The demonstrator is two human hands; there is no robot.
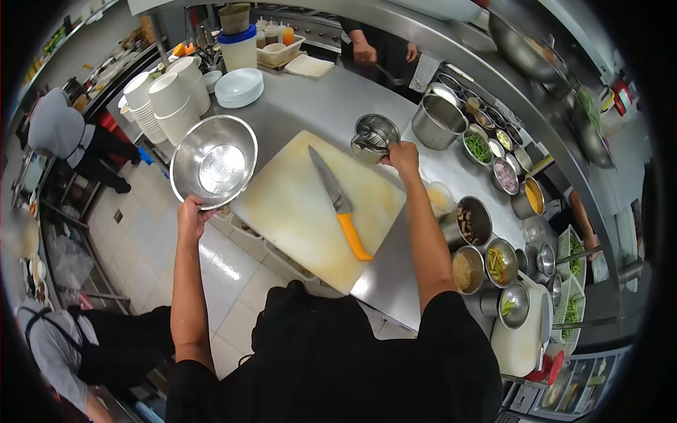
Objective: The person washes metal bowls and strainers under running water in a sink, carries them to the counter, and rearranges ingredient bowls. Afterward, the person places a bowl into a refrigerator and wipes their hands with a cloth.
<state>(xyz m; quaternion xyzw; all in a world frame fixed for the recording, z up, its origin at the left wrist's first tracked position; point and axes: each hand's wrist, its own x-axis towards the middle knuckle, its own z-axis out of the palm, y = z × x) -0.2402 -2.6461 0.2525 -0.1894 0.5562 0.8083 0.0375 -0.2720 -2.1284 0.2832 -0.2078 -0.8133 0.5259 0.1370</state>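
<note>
My left hand (pixel 192 220) grips the near rim of an empty-looking steel bowl (pixel 215 162), tilted at the counter's left edge. At the far side of the cutting board, my right hand (pixel 403 159) is closed at the rim of a small steel pot (pixel 375 134) with a dark-looking utensil inside; which of the two the fingers hold is too small to tell. Between my hands a knife with an orange handle (pixel 354 236) lies on the pale cutting board (pixel 282 225), its blade pointing away from me.
Stacked white bowls (pixel 169 95) and plates (pixel 240 87) stand at the back left. Steel containers of chopped food (pixel 473 221) line the right side, beside a tall pot (pixel 438 121). A co-worker's hand (pixel 364 53) is across the counter; two people are at the left.
</note>
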